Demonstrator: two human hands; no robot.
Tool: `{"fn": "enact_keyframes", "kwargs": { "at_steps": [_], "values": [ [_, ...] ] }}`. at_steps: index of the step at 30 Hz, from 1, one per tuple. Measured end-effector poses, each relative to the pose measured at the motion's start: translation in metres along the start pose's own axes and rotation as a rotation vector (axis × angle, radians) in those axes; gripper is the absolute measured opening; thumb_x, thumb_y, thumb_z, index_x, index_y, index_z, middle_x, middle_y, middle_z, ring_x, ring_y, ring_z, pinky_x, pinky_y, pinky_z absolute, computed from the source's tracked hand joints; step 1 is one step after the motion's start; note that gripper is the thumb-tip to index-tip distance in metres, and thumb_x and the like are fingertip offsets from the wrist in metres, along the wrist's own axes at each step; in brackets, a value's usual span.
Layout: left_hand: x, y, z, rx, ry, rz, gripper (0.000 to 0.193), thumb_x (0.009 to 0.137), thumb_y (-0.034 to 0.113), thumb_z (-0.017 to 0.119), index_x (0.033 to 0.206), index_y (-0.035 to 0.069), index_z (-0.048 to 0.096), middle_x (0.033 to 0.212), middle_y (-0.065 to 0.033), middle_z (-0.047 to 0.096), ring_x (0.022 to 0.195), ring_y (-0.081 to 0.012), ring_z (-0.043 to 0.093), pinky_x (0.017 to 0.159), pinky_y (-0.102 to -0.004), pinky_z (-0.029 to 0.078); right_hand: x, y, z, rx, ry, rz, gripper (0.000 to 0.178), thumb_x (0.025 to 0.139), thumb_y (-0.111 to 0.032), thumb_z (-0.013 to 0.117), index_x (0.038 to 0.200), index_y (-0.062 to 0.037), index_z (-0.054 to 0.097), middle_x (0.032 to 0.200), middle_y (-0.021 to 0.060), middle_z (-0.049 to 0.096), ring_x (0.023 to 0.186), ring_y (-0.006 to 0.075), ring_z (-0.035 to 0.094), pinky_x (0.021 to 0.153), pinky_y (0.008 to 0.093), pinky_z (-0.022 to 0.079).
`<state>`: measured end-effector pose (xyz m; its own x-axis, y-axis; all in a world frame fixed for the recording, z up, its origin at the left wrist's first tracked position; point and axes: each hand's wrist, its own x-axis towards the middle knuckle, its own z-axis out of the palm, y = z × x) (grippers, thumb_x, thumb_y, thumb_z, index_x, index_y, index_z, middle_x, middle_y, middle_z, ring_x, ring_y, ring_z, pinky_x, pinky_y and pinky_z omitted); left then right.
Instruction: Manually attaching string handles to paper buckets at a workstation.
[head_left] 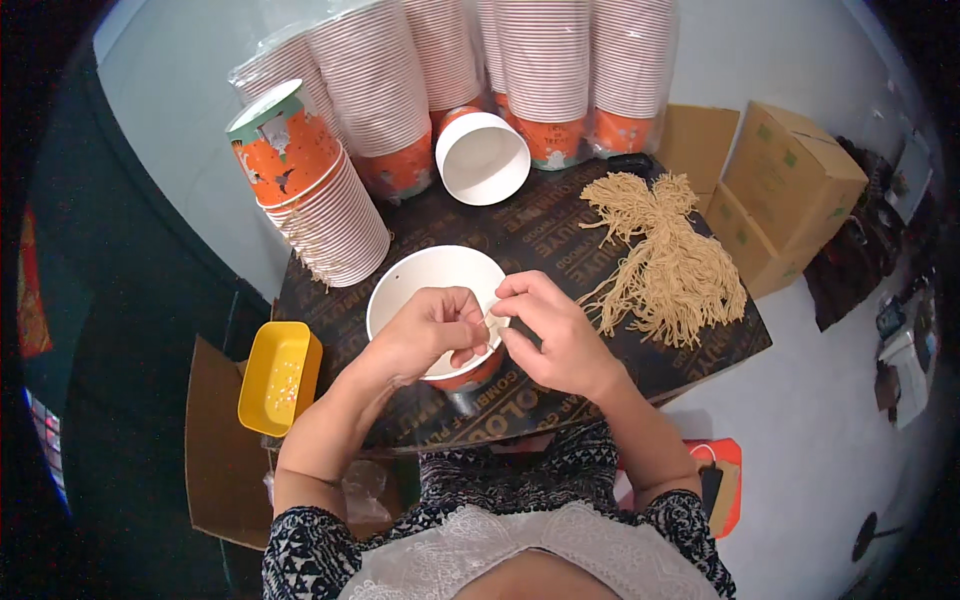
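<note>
A white-lined paper bucket [408, 284] with an orange outside stands near the front of the dark table. Over its right rim, my left hand [437, 330] is closed in a pinch, thumb against the fingers. My right hand [552, 335] pinches at the same spot from the right, its fingertips close to the left hand's. A short pale cord [491, 322] shows between the two sets of fingertips by the rim; its ends are hidden. To the right lies a large bundle of tan cords [690, 275], spread loosely across the tabletop.
Left is a leaning stack of orange paper buckets [330, 215] with cords along its side. Another bucket [484, 160] lies tipped before tall plastic-wrapped stacks [545, 60]. A yellow tray [271, 375] with small pale bits sits at the left edge. Cardboard boxes [790, 180] stand beyond the right side.
</note>
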<state>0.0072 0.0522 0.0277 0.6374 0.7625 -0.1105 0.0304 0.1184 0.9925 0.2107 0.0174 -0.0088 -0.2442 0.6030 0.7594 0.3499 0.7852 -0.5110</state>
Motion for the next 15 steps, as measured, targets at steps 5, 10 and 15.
{"fn": "enact_keyframes", "kwargs": {
  "at_steps": [5, 10, 15],
  "values": [
    [0.002, 0.0, 0.001, -0.033, -0.015, -0.018, 0.006, 0.084, -0.006, 0.058, 0.083, -0.002, 0.054, 0.075, -0.0128, 0.065, 0.057, -0.0128, 0.055, 0.052, -0.0244, 0.041, -0.003, 0.003, 0.006, -0.003, -0.022, 0.002, 0.012, 0.082, 0.003, 0.065, 0.093, 0.0005, 0.062, 0.104, 0.016, 0.058, 0.091, 0.0296, 0.062, 0.077, 0.0352, 0.051],
    [0.004, 0.001, 0.002, -0.044, -0.004, -0.028, 0.005, 0.086, -0.004, 0.058, 0.084, -0.002, 0.053, 0.075, -0.0129, 0.065, 0.056, -0.0135, 0.054, 0.052, -0.0254, 0.041, -0.006, -0.004, 0.009, -0.002, 0.041, -0.004, 0.01, 0.081, 0.004, 0.066, 0.09, 0.0004, 0.062, 0.099, 0.0148, 0.057, 0.086, 0.0288, 0.061, 0.075, 0.035, 0.051],
    [0.008, -0.001, 0.001, -0.066, 0.009, -0.021, 0.006, 0.086, -0.003, 0.059, 0.084, -0.001, 0.054, 0.074, -0.0109, 0.063, 0.058, -0.0133, 0.054, 0.054, -0.025, 0.042, -0.011, -0.01, 0.011, -0.089, 0.046, -0.04, 0.011, 0.08, -0.002, 0.067, 0.088, -0.0022, 0.06, 0.099, 0.0126, 0.057, 0.087, 0.0302, 0.061, 0.076, 0.0395, 0.051]
  ]
}}
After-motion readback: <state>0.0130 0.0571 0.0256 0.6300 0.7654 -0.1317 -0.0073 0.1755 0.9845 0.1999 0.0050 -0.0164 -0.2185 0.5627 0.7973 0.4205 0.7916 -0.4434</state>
